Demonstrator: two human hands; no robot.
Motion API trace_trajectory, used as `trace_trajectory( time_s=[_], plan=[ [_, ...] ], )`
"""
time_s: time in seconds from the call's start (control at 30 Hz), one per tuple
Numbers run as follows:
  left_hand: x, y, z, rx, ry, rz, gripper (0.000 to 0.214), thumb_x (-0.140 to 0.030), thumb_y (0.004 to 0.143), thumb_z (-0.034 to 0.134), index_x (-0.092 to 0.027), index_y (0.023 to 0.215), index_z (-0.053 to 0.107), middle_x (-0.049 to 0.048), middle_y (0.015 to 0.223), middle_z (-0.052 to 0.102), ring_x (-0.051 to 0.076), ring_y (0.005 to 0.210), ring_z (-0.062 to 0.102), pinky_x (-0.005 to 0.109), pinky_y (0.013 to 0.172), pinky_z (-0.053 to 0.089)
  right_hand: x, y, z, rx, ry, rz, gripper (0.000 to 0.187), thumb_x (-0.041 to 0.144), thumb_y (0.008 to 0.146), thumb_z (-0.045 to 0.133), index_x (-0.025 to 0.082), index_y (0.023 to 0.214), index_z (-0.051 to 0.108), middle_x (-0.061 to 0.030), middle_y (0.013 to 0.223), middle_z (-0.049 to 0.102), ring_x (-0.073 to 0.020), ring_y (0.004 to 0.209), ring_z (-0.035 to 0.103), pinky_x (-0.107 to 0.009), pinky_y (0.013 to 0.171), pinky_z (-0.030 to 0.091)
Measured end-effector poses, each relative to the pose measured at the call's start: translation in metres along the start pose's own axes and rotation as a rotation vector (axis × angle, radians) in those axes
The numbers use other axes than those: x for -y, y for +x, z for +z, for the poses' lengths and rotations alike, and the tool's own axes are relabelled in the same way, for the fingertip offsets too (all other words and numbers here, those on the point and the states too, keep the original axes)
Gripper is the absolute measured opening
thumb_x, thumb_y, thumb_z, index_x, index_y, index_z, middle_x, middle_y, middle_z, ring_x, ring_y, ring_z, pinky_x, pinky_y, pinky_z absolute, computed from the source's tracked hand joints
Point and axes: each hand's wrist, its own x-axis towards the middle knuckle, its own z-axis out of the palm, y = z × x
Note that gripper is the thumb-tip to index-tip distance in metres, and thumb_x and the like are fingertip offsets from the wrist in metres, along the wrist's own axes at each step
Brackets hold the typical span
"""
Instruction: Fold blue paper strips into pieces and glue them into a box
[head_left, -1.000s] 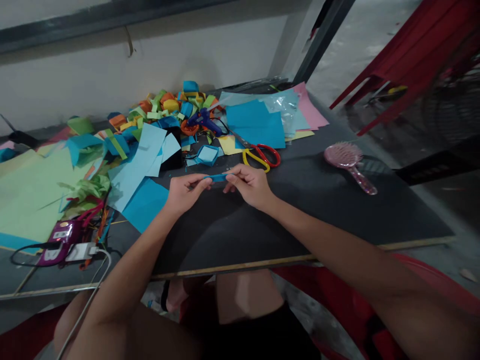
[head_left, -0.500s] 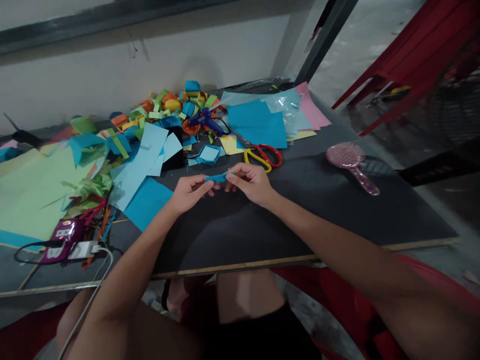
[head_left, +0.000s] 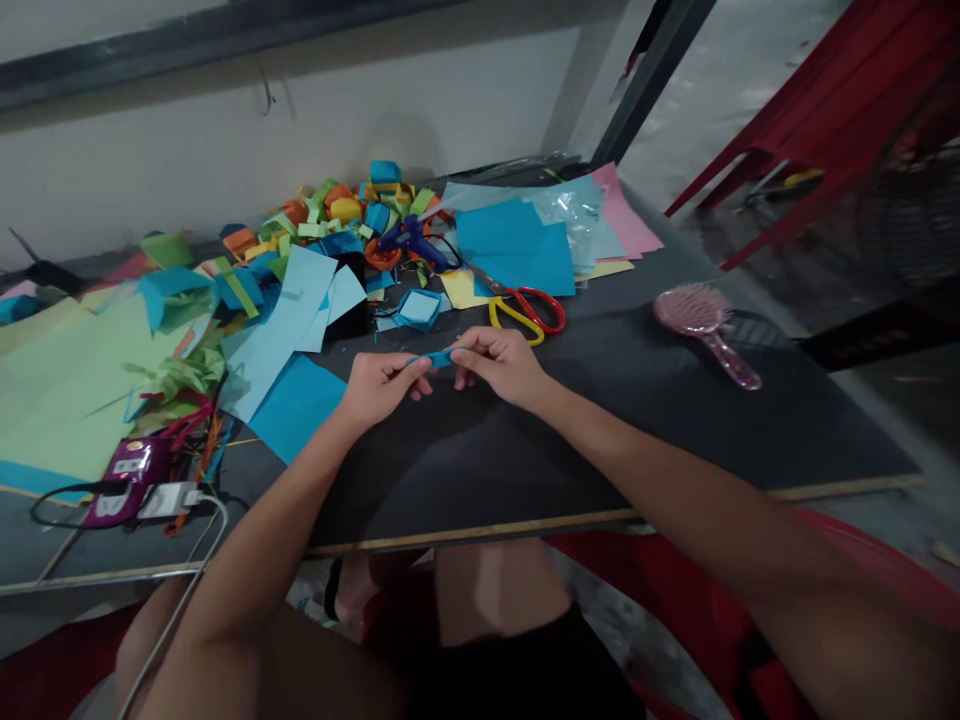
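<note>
Both my hands meet over the middle of the black board [head_left: 675, 420]. My left hand [head_left: 379, 385] and my right hand [head_left: 499, 362] each pinch one end of a small folded blue paper strip [head_left: 441, 357], held just above the board. Behind the strip lies a small blue paper box [head_left: 418, 309]. Red and yellow scissors [head_left: 525, 310] rest just beyond my right hand. A blue glue gun [head_left: 409, 238] lies further back among the scraps.
A heap of folded coloured paper pieces [head_left: 315, 225] fills the back left. Blue sheets [head_left: 517, 245] and green sheets [head_left: 67, 380] lie around. A pink hairbrush [head_left: 705, 320] is at the right. A purple device with cables [head_left: 124, 480] sits at the near left edge. Red chairs [head_left: 825, 90] stand at the right.
The strip and both hands shifted very slightly; the fingers have drawn a little closer along the strip. Nothing else moved.
</note>
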Motion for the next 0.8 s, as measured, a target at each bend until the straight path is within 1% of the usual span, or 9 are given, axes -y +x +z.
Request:
trace_trajectory(
  time_s=[0.13, 0.27, 0.37, 0.47, 0.57, 0.6, 0.67, 0.73, 0.8],
  plan=[
    [-0.001, 0.000, 0.000, -0.014, -0.015, -0.035, 0.049, -0.054, 0.088, 0.057, -0.015, 0.061, 0.070, 0.0043, 0.057, 0.070, 0.010, 0.049, 0.063, 0.019, 0.051, 0.048, -0.001, -0.001, 0.001, 0.016, -0.008, -0.001, 0.037, 0.051, 0.079, 0.071, 0.014, 0.081, 0.065, 0.0023, 0.059, 0.062, -0.0081, 0.038, 0.054, -0.022, 0.039, 0.041],
    [0.000, 0.001, 0.002, 0.083, -0.039, -0.070, 0.044, -0.051, 0.090, 0.055, -0.014, 0.074, 0.072, 0.0042, 0.062, 0.071, 0.009, 0.050, 0.063, 0.018, 0.050, 0.047, -0.006, -0.002, 0.003, 0.030, -0.035, 0.048, 0.037, 0.050, 0.081, 0.068, 0.014, 0.081, 0.064, 0.0018, 0.059, 0.061, -0.0101, 0.042, 0.059, -0.021, 0.041, 0.041],
    [0.001, 0.001, 0.002, 0.102, 0.031, -0.046, 0.040, -0.048, 0.091, 0.055, -0.015, 0.078, 0.072, 0.0033, 0.067, 0.073, 0.008, 0.048, 0.061, 0.018, 0.049, 0.045, -0.006, -0.004, 0.003, 0.022, -0.106, 0.040, 0.036, 0.050, 0.082, 0.066, 0.014, 0.083, 0.065, -0.0002, 0.065, 0.065, -0.0100, 0.046, 0.060, -0.022, 0.044, 0.043],
    [0.000, 0.002, 0.002, 0.113, 0.118, 0.001, 0.044, -0.048, 0.092, 0.052, -0.016, 0.068, 0.071, 0.0027, 0.069, 0.074, 0.007, 0.049, 0.060, 0.018, 0.050, 0.042, -0.001, -0.005, 0.001, 0.024, -0.237, 0.006, 0.035, 0.049, 0.084, 0.064, 0.014, 0.084, 0.068, -0.0021, 0.068, 0.067, -0.0095, 0.049, 0.060, -0.022, 0.050, 0.046],
    [-0.001, 0.003, 0.000, 0.151, 0.089, 0.014, 0.048, -0.051, 0.091, 0.053, -0.017, 0.061, 0.069, 0.0032, 0.064, 0.072, 0.010, 0.057, 0.063, 0.019, 0.056, 0.043, 0.006, -0.007, 0.000, 0.115, -0.298, 0.049, 0.042, 0.053, 0.086, 0.058, 0.014, 0.074, 0.069, -0.0019, 0.058, 0.065, -0.0073, 0.043, 0.052, -0.021, 0.045, 0.040],
    [-0.001, 0.003, 0.000, 0.170, 0.045, -0.007, 0.048, -0.052, 0.091, 0.053, -0.016, 0.063, 0.070, 0.0032, 0.061, 0.071, 0.010, 0.057, 0.062, 0.019, 0.056, 0.043, 0.007, -0.007, 0.000, 0.155, -0.281, 0.077, 0.046, 0.055, 0.087, 0.057, 0.014, 0.071, 0.069, -0.0023, 0.057, 0.065, -0.0064, 0.041, 0.049, -0.021, 0.043, 0.037],
    [-0.002, 0.004, -0.002, 0.211, -0.064, -0.090, 0.049, -0.057, 0.088, 0.055, -0.015, 0.068, 0.071, 0.0028, 0.054, 0.067, 0.009, 0.048, 0.057, 0.020, 0.050, 0.040, 0.008, -0.007, 0.002, 0.209, -0.201, 0.133, 0.051, 0.059, 0.086, 0.056, 0.013, 0.068, 0.068, -0.0042, 0.057, 0.067, -0.0055, 0.037, 0.044, -0.021, 0.040, 0.033],
    [-0.002, 0.004, -0.004, 0.232, -0.168, -0.192, 0.052, -0.061, 0.085, 0.056, -0.014, 0.069, 0.071, 0.0019, 0.049, 0.063, 0.008, 0.039, 0.048, 0.021, 0.042, 0.033, 0.008, -0.007, 0.004, 0.207, -0.101, 0.170, 0.053, 0.062, 0.083, 0.058, 0.013, 0.068, 0.069, -0.0064, 0.058, 0.069, -0.0057, 0.036, 0.044, -0.021, 0.039, 0.032],
    [-0.002, 0.004, -0.006, 0.201, -0.235, -0.254, 0.055, -0.065, 0.082, 0.058, -0.015, 0.061, 0.067, 0.0000, 0.042, 0.055, 0.006, 0.034, 0.040, 0.021, 0.038, 0.027, 0.006, -0.006, 0.005, 0.182, -0.025, 0.186, 0.054, 0.063, 0.081, 0.059, 0.012, 0.067, 0.069, -0.0072, 0.058, 0.069, -0.0060, 0.036, 0.044, -0.021, 0.037, 0.031]
  ],
)
